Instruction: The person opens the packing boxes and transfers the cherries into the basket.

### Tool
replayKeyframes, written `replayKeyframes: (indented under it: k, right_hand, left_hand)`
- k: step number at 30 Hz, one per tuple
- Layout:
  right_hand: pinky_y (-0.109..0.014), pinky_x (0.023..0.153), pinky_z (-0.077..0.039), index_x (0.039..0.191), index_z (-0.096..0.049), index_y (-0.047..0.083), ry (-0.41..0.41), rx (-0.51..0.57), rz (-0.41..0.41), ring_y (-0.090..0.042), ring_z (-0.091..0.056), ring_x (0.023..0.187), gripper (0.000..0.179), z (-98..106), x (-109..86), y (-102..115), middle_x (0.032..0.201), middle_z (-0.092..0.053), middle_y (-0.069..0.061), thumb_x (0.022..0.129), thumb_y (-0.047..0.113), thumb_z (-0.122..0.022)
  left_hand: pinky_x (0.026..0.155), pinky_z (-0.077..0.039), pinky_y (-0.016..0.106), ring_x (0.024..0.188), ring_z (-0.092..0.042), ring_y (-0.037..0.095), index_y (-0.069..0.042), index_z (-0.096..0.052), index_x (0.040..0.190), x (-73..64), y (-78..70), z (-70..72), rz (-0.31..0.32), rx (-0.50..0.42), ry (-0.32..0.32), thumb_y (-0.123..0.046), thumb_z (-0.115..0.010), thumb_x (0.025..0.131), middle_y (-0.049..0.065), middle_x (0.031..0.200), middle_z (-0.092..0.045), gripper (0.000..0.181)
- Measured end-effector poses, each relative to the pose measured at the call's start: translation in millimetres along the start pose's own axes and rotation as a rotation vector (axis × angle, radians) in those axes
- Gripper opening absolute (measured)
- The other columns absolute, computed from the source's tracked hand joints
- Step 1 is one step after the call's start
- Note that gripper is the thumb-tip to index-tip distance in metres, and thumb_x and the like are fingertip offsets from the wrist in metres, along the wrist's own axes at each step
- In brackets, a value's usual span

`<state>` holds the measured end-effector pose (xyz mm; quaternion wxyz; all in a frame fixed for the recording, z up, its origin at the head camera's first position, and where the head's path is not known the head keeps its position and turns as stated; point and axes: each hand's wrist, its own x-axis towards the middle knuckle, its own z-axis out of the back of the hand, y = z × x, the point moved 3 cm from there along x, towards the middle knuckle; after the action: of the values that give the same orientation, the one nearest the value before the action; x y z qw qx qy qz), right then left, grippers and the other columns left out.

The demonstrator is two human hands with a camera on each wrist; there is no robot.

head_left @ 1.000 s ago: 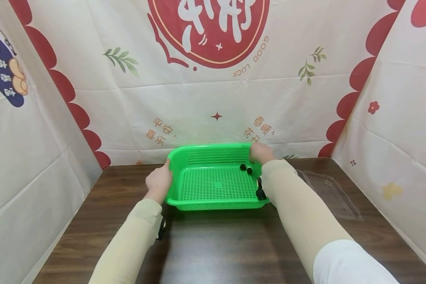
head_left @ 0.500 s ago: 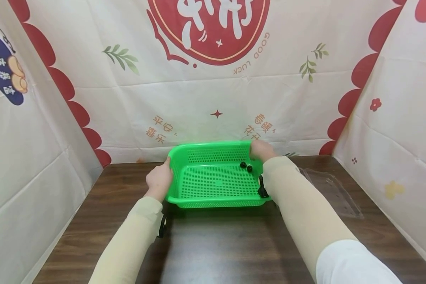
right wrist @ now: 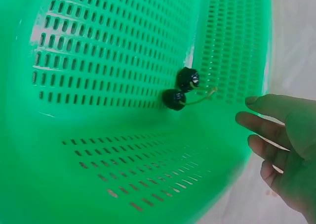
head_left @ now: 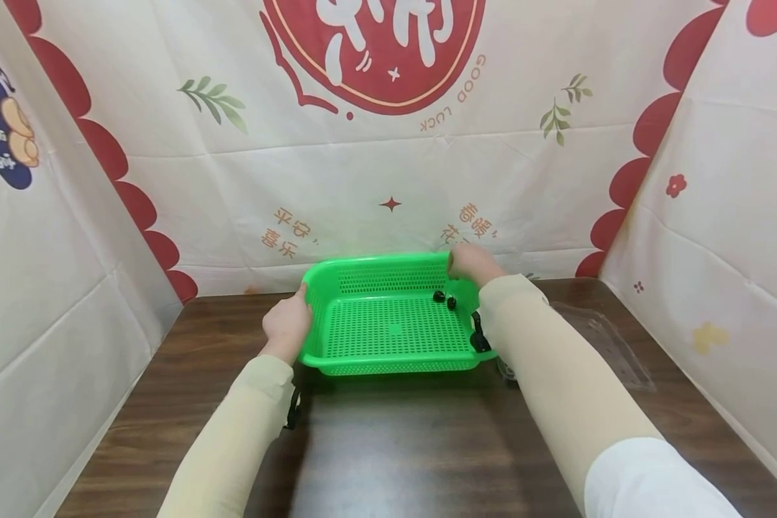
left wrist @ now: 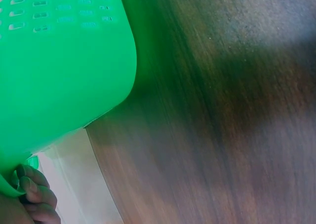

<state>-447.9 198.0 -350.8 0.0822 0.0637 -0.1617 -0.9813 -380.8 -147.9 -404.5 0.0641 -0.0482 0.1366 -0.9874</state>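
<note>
A green plastic basket with slotted floor and walls sits at the back of the table. My left hand grips its left rim; in the left wrist view, curled fingers show at the rim. My right hand is at the far right corner of the basket. The right wrist view shows its fingers relaxed and parted beside the rim, pinching nothing. Two dark cherries lie in that corner of the basket, and a thin stem runs from one of them.
A clear plastic tray or lid lies on the brown wood-grain table at the right, partly behind my right forearm. Something small and clear shows beside that forearm, mostly hidden. Printed white cloth hangs behind and on both sides.
My right hand has risen slightly at the far right corner of the basket. A small clear thing has come into sight beside the right forearm. The left hand keeps its hold.
</note>
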Motion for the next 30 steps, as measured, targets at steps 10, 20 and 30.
replayKeyframes:
  k: [10, 20, 30]
  right_hand:
    - [-0.042, 0.078, -0.051, 0.097, -0.074, -0.002, -0.041, 0.014, 0.083, -0.023, -0.06, 0.077, 0.019, 12.4, -7.1, 11.5, 0.104, -0.07, -0.015, 0.083, -0.003, -0.061]
    - [-0.046, 0.083, -0.051, 0.102, -0.073, -0.002, -0.059, 0.033, 0.121, -0.03, -0.065, 0.093, 0.017, 16.3, -11.6, 5.4, 0.104, -0.07, -0.015, 0.088, 0.006, -0.067]
    - [-0.048, 0.085, -0.05, 0.101, -0.073, -0.001, -0.107, 0.033, 0.151, -0.033, -0.064, 0.095, 0.016, 29.5, -29.0, 9.8, 0.102, -0.07, -0.016, 0.09, 0.009, -0.068]
  left_hand:
    - [0.054, -0.046, 0.044, 0.07, -0.062, 0.029, -0.023, -0.035, 0.153, 1.1, 1.1, -0.1, -0.001, 0.005, 0.001, -0.027, -0.049, 0.102, 0.015, 0.084, -0.067, 0.054]
    - [0.054, -0.046, 0.043, 0.068, -0.061, 0.028, -0.023, -0.034, 0.154, -0.6, 2.0, -1.0, 0.013, 0.001, 0.006, -0.027, -0.048, 0.102, 0.013, 0.077, -0.065, 0.054]
    - [0.054, -0.046, 0.043, 0.07, -0.062, 0.028, -0.023, -0.035, 0.153, 1.2, 0.7, -1.7, 0.001, -0.007, 0.004, -0.027, -0.049, 0.101, 0.015, 0.085, -0.068, 0.054]
